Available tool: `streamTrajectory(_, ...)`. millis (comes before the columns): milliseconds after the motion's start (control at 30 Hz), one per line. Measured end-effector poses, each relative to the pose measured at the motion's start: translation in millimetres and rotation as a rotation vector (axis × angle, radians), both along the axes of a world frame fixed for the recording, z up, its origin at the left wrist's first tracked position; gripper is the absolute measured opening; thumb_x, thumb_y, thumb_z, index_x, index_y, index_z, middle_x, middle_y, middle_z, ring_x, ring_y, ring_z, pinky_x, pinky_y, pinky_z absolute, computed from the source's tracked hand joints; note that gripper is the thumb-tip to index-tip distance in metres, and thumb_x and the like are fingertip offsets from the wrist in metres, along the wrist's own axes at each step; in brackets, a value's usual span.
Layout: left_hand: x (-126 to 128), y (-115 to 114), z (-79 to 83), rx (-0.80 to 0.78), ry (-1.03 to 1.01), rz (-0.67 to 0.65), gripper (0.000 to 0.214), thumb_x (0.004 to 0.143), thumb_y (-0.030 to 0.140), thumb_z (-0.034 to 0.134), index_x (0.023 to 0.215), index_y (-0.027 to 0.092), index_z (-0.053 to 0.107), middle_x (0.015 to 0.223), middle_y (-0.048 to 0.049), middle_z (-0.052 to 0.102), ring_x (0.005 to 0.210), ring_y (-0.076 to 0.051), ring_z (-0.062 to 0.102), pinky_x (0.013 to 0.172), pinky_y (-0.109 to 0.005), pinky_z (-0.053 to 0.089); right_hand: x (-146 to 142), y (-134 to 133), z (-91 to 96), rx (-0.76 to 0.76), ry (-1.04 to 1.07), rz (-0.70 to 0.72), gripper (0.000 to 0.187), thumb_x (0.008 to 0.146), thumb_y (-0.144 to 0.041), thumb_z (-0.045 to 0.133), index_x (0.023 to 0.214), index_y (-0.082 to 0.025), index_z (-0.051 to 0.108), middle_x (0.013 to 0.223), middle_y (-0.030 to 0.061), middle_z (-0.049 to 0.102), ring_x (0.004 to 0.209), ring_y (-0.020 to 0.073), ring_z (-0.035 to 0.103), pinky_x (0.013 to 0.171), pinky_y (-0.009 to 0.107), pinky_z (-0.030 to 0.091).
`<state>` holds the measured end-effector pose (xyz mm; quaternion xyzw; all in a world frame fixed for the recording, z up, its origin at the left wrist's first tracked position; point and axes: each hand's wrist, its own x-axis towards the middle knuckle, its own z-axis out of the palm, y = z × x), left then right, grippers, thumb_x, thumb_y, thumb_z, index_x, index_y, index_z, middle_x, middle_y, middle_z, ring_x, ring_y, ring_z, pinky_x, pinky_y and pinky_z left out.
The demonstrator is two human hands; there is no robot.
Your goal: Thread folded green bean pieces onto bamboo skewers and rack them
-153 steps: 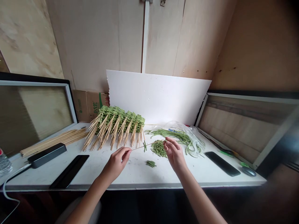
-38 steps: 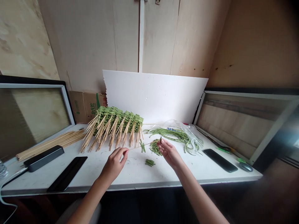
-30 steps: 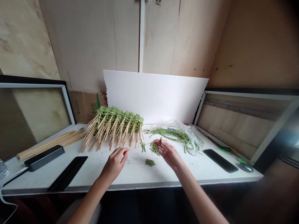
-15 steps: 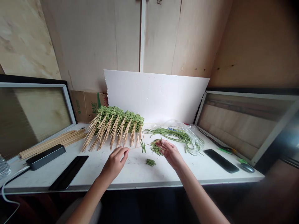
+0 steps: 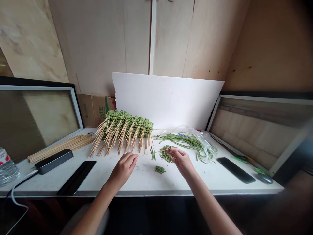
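Note:
My left hand pinches the near end of a thin bamboo skewer that carries a few green bean pieces. My right hand is at the skewer's far tip, fingers pinched on a bean piece over a small heap of cut bean pieces. A few more cut pieces lie on the white table between my hands. Behind them lies a big stack of finished bean skewers.
Long uncut beans in a clear plastic bag lie at the right. Bare skewers, a black box and a black phone are at the left. Another phone and a mouse sit right. A white foam board leans behind.
My right hand has kept working at the skewer's tip above the cut pieces, shifting only slightly. The left hand has held the skewer still. The view has drifted a little.

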<state>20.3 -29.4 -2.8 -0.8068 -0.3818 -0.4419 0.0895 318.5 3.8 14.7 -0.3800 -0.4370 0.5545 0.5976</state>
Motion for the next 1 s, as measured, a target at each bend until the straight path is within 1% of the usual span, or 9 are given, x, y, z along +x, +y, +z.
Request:
streamTrajectory(200, -1, 0, 1.4, 0.031, -0.019, 0.001, 0.019, 0.104, 0.017, 0.050, 0.112, 0.019, 0.067, 0.098, -0.0087, 0.071, 0.096, -0.024, 0.069, 0.087, -0.037, 0.057, -6, -1, -2.2, -0.025, 0.037, -0.028, 0.035, 0.069, -0.048, 0.090, 0.087, -0.019, 0.081, 0.103, 0.0127, 0.080, 0.116, 0.0320, 0.067, 0.071, 0.030, 0.054)
streamTrajectory(300, 2, -2, 0.7, 0.023, -0.015, -0.012, 0.019, 0.105, 0.017, 0.048, 0.113, 0.019, 0.065, 0.099, -0.0087, 0.070, 0.096, -0.023, 0.068, 0.087, -0.037, 0.057, -10, -3, -1.5, -0.027, 0.034, -0.018, 0.036, 0.070, -0.049, 0.089, 0.087, -0.019, 0.081, 0.104, 0.0132, 0.080, 0.116, 0.0322, 0.067, 0.074, 0.032, 0.055)
streamTrajectory(433, 9, -7, -0.1, 0.005, 0.031, -0.054, 0.020, 0.106, 0.015, 0.046, 0.115, 0.019, 0.063, 0.099, -0.0088, 0.069, 0.095, -0.023, 0.067, 0.084, -0.037, 0.056, -22, -10, -4.2, 0.004, -0.007, 0.038, 0.031, 0.070, -0.047, 0.090, 0.082, -0.019, 0.082, 0.102, 0.0121, 0.079, 0.111, 0.0310, 0.069, 0.077, 0.034, 0.058)
streamTrajectory(533, 13, -9, 1.3, 0.004, 0.041, -0.056, 0.020, 0.106, 0.015, 0.046, 0.116, 0.019, 0.062, 0.100, -0.0095, 0.069, 0.097, -0.023, 0.066, 0.086, -0.038, 0.056, -32, -15, -9.7, 0.036, -0.047, 0.043, 0.028, 0.070, -0.046, 0.090, 0.077, -0.020, 0.082, 0.100, 0.0101, 0.078, 0.104, 0.0286, 0.069, 0.080, 0.036, 0.060)
streamTrajectory(667, 14, -10, 2.3, -0.009, 0.040, -0.050, 0.021, 0.107, 0.017, 0.044, 0.116, 0.020, 0.063, 0.100, -0.0094, 0.069, 0.097, -0.024, 0.067, 0.086, -0.039, 0.055, -38, -18, -14.7, 0.014, -0.087, 0.070, 0.028, 0.072, -0.046, 0.089, 0.081, -0.020, 0.083, 0.100, 0.0099, 0.078, 0.096, 0.0246, 0.070, 0.081, 0.036, 0.059)
streamTrajectory(767, 12, -7, 0.9, -0.043, 0.009, -0.032, 0.020, 0.107, 0.020, 0.044, 0.113, 0.020, 0.063, 0.098, -0.0088, 0.068, 0.094, -0.024, 0.067, 0.085, -0.038, 0.055, -36, -16, -13.3, 0.008, -0.116, 0.100, 0.029, 0.072, -0.046, 0.088, 0.084, -0.021, 0.083, 0.103, 0.0090, 0.078, 0.095, 0.0241, 0.070, 0.082, 0.036, 0.059)
streamTrajectory(833, 10, -4, -0.3, -0.069, -0.026, -0.009, 0.020, 0.107, 0.021, 0.044, 0.112, 0.020, 0.063, 0.097, -0.0084, 0.068, 0.093, -0.023, 0.067, 0.083, -0.036, 0.055, -32, -14, -12.5, 0.058, -0.203, 0.124, 0.031, 0.074, -0.048, 0.086, 0.091, -0.023, 0.083, 0.107, 0.0087, 0.078, 0.097, 0.0259, 0.070, 0.080, 0.038, 0.059)
streamTrajectory(900, 6, -1, -1.6, -0.085, -0.065, 0.016, 0.020, 0.107, 0.023, 0.044, 0.111, 0.020, 0.063, 0.097, -0.0083, 0.068, 0.092, -0.022, 0.067, 0.083, -0.036, 0.055, -25, -10, -15.4, 0.148, -0.382, 0.135, 0.032, 0.079, -0.051, 0.081, 0.097, -0.024, 0.083, 0.107, 0.0095, 0.078, 0.098, 0.0289, 0.070, 0.078, 0.039, 0.056)
streamTrajectory(1000, 1, 3, -4.1, -0.100, -0.108, 0.039, 0.019, 0.107, 0.024, 0.044, 0.110, 0.020, 0.063, 0.099, -0.0083, 0.068, 0.092, -0.022, 0.068, 0.082, -0.035, 0.055, -16, -3, -28.7, 0.300, -0.715, 0.060, 0.026, 0.082, -0.050, 0.078, 0.088, -0.026, 0.085, 0.097, 0.0099, 0.079, 0.095, 0.0314, 0.068, 0.083, 0.042, 0.050)
